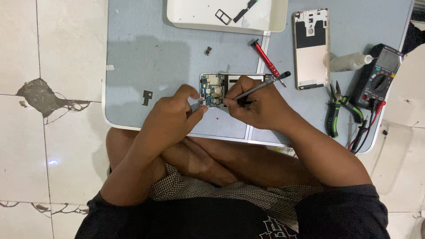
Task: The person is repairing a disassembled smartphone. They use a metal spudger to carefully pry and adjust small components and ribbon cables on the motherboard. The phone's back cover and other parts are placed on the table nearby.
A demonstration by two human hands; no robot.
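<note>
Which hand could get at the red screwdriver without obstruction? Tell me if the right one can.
Probably yes. The red screwdriver lies bare on the mat just beyond the right hand, nothing between them; but that hand already holds a dark tool in its grip.

The right hand (259,106) hides the opened phone's (214,88) lower half.

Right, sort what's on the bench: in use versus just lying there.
In use:
left hand, steadying the opened phone
right hand, holding the thin tool, tip on the phone's board

Lying about:
red screwdriver
back cover
white tray
pliers
multimeter
white bottle
small loose part
</note>
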